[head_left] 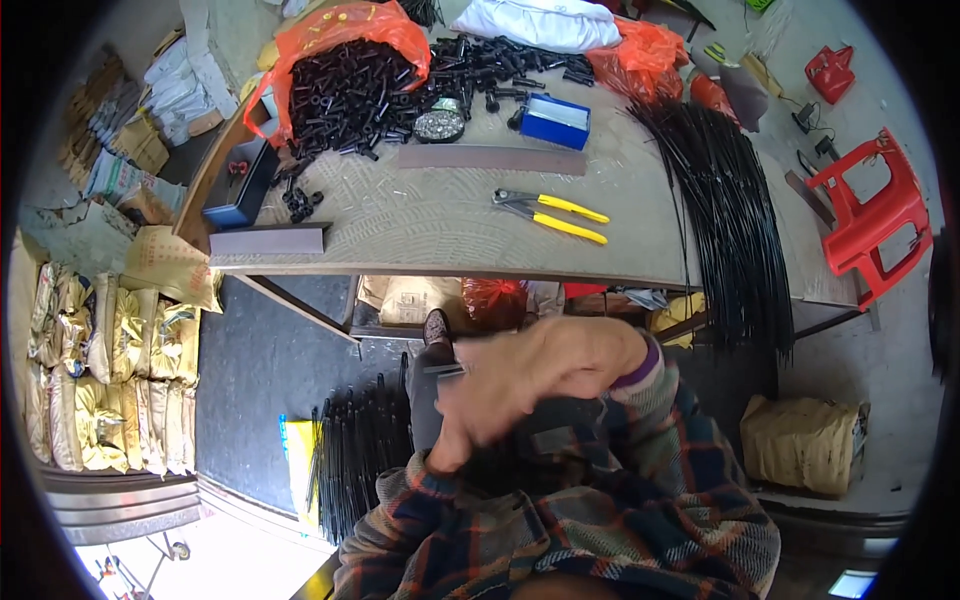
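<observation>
A small, thin, dark-grey piece [446, 370], blurred, juts leftward from the overlapping hands, its long axis roughly crosswise; it lies by the fingertips of the right hand [555, 365], and farther from the body than the left hand [458, 425]. Motion blur hides each grip, so I cannot tell which is closed on it. Beyond a gap runs the front edge of the grey-topped wide desk [420, 240], overhung at right by a bundle of long, thin black rods [735, 220].
</observation>
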Tool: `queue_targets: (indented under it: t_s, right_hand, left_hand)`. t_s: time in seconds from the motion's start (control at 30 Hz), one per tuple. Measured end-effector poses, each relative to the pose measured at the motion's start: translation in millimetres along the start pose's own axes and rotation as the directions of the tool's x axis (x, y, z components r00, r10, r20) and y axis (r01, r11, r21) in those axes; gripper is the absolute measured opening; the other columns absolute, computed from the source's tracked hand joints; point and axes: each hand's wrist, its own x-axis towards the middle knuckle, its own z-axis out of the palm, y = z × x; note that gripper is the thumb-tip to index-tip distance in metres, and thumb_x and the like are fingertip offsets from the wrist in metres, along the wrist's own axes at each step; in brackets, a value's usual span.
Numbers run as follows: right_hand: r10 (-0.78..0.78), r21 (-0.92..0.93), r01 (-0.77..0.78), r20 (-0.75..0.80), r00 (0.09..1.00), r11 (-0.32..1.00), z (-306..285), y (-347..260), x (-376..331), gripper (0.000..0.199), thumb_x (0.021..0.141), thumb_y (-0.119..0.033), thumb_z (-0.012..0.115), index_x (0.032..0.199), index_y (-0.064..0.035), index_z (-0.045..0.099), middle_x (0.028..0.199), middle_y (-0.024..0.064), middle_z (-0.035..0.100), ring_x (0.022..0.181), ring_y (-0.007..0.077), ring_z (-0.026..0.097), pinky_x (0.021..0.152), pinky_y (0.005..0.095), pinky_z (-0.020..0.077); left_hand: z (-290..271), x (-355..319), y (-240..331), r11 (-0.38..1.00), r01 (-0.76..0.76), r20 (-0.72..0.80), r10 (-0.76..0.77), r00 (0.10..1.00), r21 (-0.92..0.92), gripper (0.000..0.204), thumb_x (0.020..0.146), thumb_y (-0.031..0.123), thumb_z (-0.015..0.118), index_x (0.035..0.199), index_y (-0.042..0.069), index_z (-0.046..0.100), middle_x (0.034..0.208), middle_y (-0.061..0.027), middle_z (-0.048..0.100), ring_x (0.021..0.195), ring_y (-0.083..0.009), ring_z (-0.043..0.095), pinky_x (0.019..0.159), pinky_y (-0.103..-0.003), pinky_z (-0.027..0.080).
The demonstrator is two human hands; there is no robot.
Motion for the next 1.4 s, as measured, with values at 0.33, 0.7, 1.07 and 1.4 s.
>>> queue_targets:
  t_s: [0.33, 0.7, 1.07, 1.4]
  right_hand:
    - [0.035, -0.755, -0.532, -0.564, 0.825, 0.384, -215.1, 176.0, 133.6, 0.021, 0.08, -0.018, 0.055, 0.094, -0.0036, 0.062, 0.092, 0.0141, 0.064, 0.085, 0.0324, 0.061, 0.074, 0.0398, 0.0459]
    - [0.189, -0.619, -0.759, -0.736, 0.65, 0.202, -240.3, 201.7, 165.4, 0.028, 0.07, -0.019, 0.06, 0.092, -0.0017, 0.061, 0.094, 0.0192, 0.063, 0.086, 0.0344, 0.061, 0.073, 0.0403, 0.0477]
    - [0.179, -0.928, -0.353, -0.329, 0.927, 0.119, -122.8, 217.3, 239.6, 0.025, 0.069, -0.014, 0.064, 0.093, -0.0064, 0.065, 0.097, 0.0169, 0.06, 0.085, 0.0323, 0.062, 0.069, 0.0415, 0.0497]
    - [-0.186, -0.941, -0.243, -0.29, 0.939, 0.236, -106.4, 210.6, 230.5, 0.023, 0.071, -0.02, 0.063, 0.091, -0.0079, 0.06, 0.088, 0.0154, 0.057, 0.074, 0.0326, 0.06, 0.064, 0.043, 0.0471]
  left_hand:
    - [32.0, -54.1, 74.6, 0.296, 0.943, -0.988, -0.023, -0.154, -0.154, 0.021, 0.095, 0.023, 0.041, 0.087, 0.004, 0.045, 0.065, -0.0039, 0.045, 0.05, -0.0127, 0.044, 0.052, -0.026, 0.041]
    - [16.1, -53.7, 99.3, 0.233, 0.95, -0.975, -0.124, -0.182, -0.207, 0.024, 0.095, 0.024, 0.04, 0.089, 0.002, 0.048, 0.075, -0.0076, 0.055, 0.071, -0.018, 0.06, 0.062, -0.027, 0.049]
    - [25.9, -54.3, 83.4, 0.408, 0.88, -0.967, -0.026, -0.253, -0.241, 0.026, 0.092, 0.017, 0.048, 0.101, -0.006, 0.054, 0.085, -0.0162, 0.063, 0.072, -0.0209, 0.063, 0.064, -0.03, 0.052]
    - [40.3, -48.5, 90.9, 0.31, 0.93, -0.975, -0.159, -0.155, -0.198, 0.023, 0.092, 0.017, 0.046, 0.098, -0.004, 0.054, 0.081, -0.0112, 0.062, 0.072, -0.0165, 0.061, 0.066, -0.028, 0.051]
